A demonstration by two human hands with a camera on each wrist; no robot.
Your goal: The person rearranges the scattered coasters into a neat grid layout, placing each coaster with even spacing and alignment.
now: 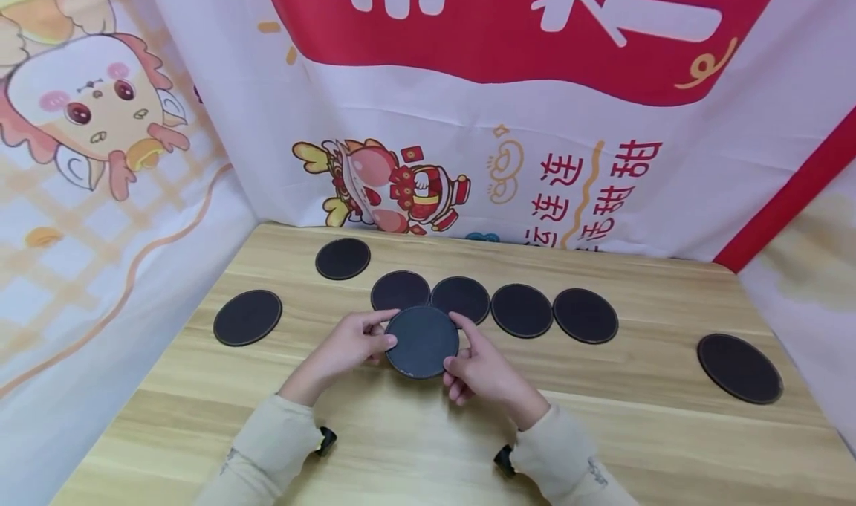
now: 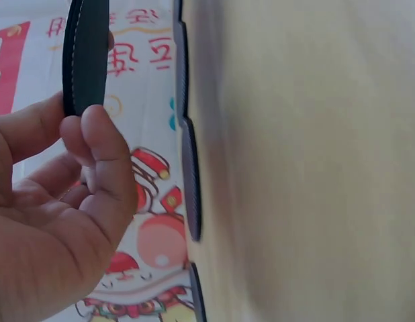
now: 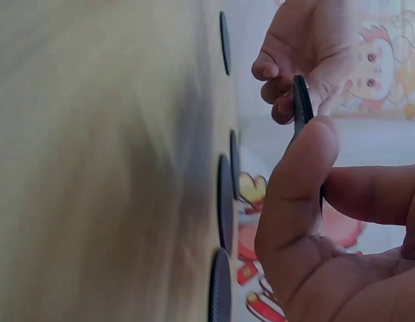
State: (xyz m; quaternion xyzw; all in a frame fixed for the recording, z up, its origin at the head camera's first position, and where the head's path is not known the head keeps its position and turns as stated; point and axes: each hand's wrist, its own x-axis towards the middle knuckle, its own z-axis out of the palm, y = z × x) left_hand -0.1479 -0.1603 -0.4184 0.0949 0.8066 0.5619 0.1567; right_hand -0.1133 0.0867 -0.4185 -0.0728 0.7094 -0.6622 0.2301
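A round black coaster [image 1: 423, 342] with a stitched rim is held up above the wooden table between both hands. My left hand [image 1: 348, 346] pinches its left edge between thumb and fingers. On the opposite edge, my right hand [image 1: 488, 372] pinches it the same way. The left wrist view shows the coaster [image 2: 86, 60] nearly edge-on, clear of the tabletop. Just behind it on the table lie similar coasters in a row, among them one at the left end [image 1: 400, 290] and one beside it [image 1: 461, 299], both partly covered by the raised coaster or the hands.
Further right in the row lie two more coasters [image 1: 521, 310] [image 1: 585, 316]. Separate coasters lie at the back left [image 1: 342, 258], the left [image 1: 247, 318] and the far right [image 1: 739, 368]. A printed cloth [image 1: 414, 105] hangs along the table's back edge.
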